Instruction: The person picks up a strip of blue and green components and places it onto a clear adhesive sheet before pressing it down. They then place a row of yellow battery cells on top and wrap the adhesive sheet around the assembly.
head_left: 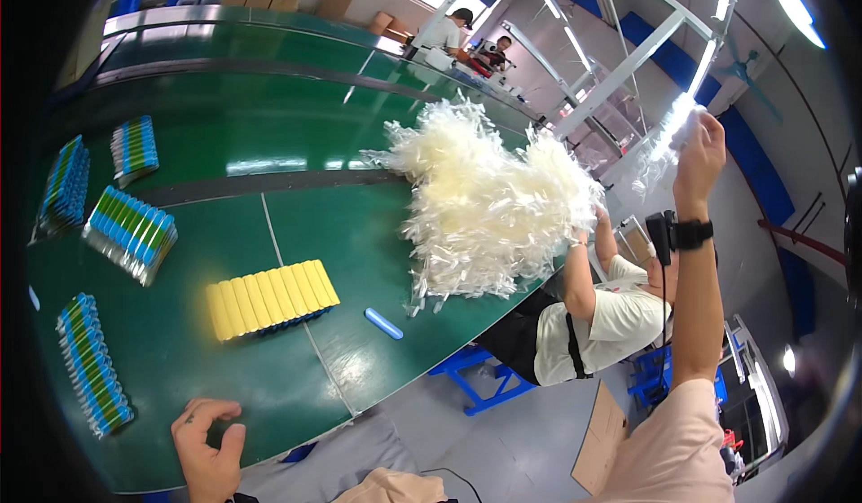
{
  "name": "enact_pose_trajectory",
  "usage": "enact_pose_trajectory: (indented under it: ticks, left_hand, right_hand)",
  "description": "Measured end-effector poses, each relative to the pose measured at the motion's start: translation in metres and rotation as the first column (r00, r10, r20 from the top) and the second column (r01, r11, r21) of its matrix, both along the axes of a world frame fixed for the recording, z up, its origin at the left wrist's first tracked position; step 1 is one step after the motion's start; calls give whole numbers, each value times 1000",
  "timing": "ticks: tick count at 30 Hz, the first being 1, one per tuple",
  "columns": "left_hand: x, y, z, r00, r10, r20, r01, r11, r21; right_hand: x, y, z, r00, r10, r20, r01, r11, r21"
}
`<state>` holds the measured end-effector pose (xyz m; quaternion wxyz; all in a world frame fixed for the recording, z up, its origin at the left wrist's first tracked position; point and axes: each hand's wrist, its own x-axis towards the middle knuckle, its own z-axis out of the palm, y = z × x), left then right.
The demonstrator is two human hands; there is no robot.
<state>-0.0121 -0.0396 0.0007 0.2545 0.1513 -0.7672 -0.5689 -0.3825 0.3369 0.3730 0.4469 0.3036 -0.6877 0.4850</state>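
My left hand [210, 449] rests at the near edge of the green table [359, 269]. Its thumb and fingers are apart, with nothing between them. High on the right, my raised right hand [703, 154] pinches a loose bunch of clear plastic film pieces [663, 151]; their exact form is blurred. A large heap of small clear plastic pieces [503, 198] covers the table's right part. In front of my left hand sits a block of tubes side by side with yellow tops [274, 298]. A single blue tube [384, 323] lies to its right.
Blue and green bundles of slim packs [130, 229], [94, 364] stand at the left. A co-worker [593, 319] sits on the right, arms at the heap. Blue stools [489, 382] and a cardboard sheet [600, 436] are below. Two people work farther back.
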Motion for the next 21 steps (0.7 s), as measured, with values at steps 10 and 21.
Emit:
enact_pose_trajectory:
  ticks: [10,21]
  left_hand:
    - [-1,-6,2,1000,-17,-17,16,998,-57]
    - [9,-6,-5,995,-35,-89,26,994,-107]
  right_hand:
    - [-155,22,-230,869,-478,131,120,459,880]
    - [123,-173,-198,849,165,502,-525,380,762]
